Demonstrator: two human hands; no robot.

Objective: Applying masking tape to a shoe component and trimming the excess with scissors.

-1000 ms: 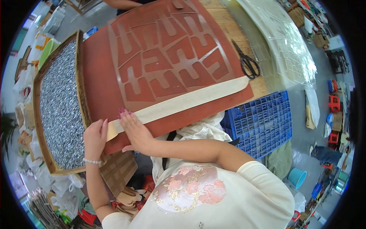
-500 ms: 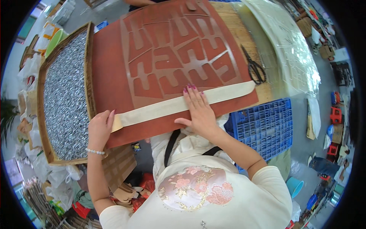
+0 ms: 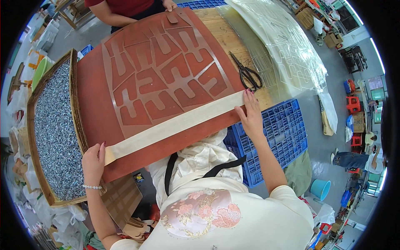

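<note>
A long cream tape strip (image 3: pixel 179 125) lies slantwise across the near part of a red-brown sheet (image 3: pixel 92 110). My left hand (image 3: pixel 93 161) pinches the strip's left end, where a yellowish piece shows. At the strip's other end rests my right hand (image 3: pixel 251 116), fingers stretched out and thumb apart, fingertips touching it. Beyond the strip, a clear plastic stencil (image 3: pixel 118 106) with several cut-out shapes covers much of the sheet.
On the left stands a wooden tray (image 3: pixel 77 109) of glittery silver-blue bits. Black scissors (image 3: pixel 249 76) lie on the wooden tabletop (image 3: pixel 216 28) beside clear plastic sheets (image 3: pixel 287 41). A blue crate (image 3: pixel 271 139) is at right. Across the table, a person (image 3: pixel 125 9) has a hand at the sheet's far edge.
My right hand has slid right along the strip to its end. My left hand keeps its pinch. The view has shifted, bringing more of the person across the table into sight.
</note>
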